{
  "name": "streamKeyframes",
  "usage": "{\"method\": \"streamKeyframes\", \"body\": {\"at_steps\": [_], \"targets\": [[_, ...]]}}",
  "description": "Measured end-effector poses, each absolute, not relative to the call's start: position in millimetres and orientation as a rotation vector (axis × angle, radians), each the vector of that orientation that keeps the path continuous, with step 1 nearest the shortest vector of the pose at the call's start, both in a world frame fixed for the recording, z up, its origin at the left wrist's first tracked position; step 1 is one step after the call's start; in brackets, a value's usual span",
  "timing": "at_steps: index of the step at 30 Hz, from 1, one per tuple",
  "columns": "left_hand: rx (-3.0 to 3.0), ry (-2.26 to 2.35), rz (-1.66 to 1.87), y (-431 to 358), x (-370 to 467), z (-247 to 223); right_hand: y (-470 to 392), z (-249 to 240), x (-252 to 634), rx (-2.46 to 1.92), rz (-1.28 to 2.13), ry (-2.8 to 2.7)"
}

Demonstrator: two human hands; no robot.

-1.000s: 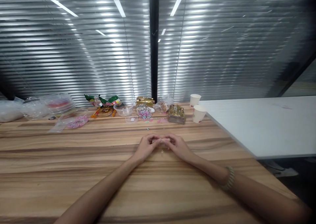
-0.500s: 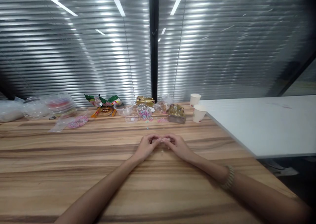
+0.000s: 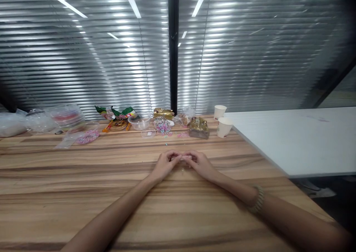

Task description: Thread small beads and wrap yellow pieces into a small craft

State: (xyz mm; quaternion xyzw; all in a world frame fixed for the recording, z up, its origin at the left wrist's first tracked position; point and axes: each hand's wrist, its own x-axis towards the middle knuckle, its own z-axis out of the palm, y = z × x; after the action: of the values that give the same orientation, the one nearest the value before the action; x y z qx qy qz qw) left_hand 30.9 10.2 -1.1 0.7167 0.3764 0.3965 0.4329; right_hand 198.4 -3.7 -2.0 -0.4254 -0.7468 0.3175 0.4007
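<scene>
At the back of the wooden table [image 3: 172, 215] in the head view stand two paper cups [image 3: 224, 128], a gold packet [image 3: 198, 129] and a clear bowl [image 3: 139, 124], beyond the hands. Left hand [image 3: 165, 165] and right hand [image 3: 200, 165] narrowly pinch a small pale piece [image 3: 189, 157] between them, its shape mostly hidden by fingers.

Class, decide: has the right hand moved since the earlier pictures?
No: the right hand shows no visible shift either way, judged against the black post.
</scene>
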Motion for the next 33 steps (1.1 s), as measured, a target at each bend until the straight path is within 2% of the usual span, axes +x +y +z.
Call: {"method": "streamKeyframes", "body": {"at_steps": [33], "targets": [[1.73,0.96,1.059,10.4,30.1,-0.7,-4.7,-0.7,198.8,-1.067,0.768,-1.88]]}}
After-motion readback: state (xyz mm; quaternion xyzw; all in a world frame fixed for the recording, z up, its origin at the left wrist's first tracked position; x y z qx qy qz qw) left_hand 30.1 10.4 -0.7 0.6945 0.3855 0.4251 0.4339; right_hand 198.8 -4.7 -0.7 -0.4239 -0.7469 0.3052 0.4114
